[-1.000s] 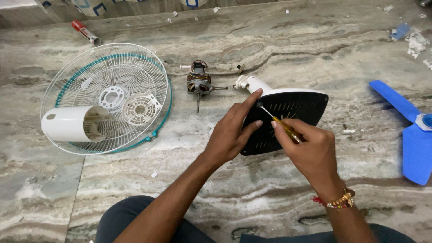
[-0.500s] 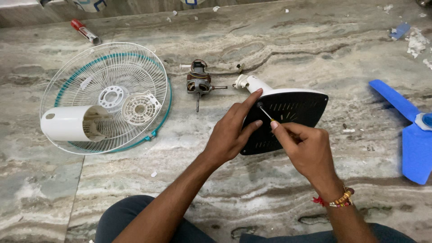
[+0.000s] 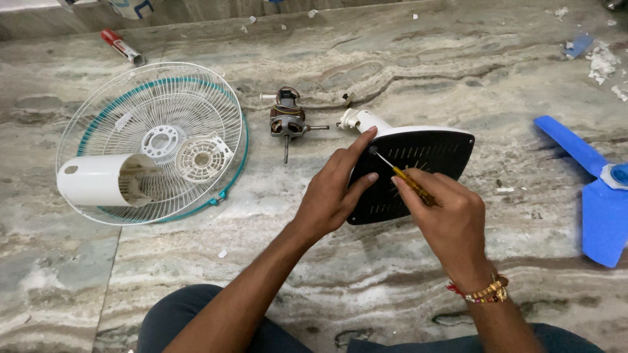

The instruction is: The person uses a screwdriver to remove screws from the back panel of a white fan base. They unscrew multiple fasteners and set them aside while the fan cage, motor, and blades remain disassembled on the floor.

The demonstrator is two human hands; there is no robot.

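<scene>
A black vented fan base plate [image 3: 428, 160] with a white neck [image 3: 361, 121] lies on the marble floor. My left hand [image 3: 333, 189] rests on its left edge, index finger stretched up along the rim. In my right hand [image 3: 451, 219] is a small yellow-handled screwdriver [image 3: 402, 173], its tip set on the plate's upper left corner beside my left index fingertip. A bracelet sits on my right wrist.
A bare fan motor [image 3: 286, 121] lies left of the plate. Further left is a white wire fan guard [image 3: 154, 140] with a white cylindrical motor cover [image 3: 98, 180] on it. Blue fan blades [image 3: 598, 196] lie at the right edge. A red marker [image 3: 121, 46] lies far left.
My right hand tilted the screwdriver and shifted slightly; its tip stays at the plate's upper left corner. My left hand has not moved.
</scene>
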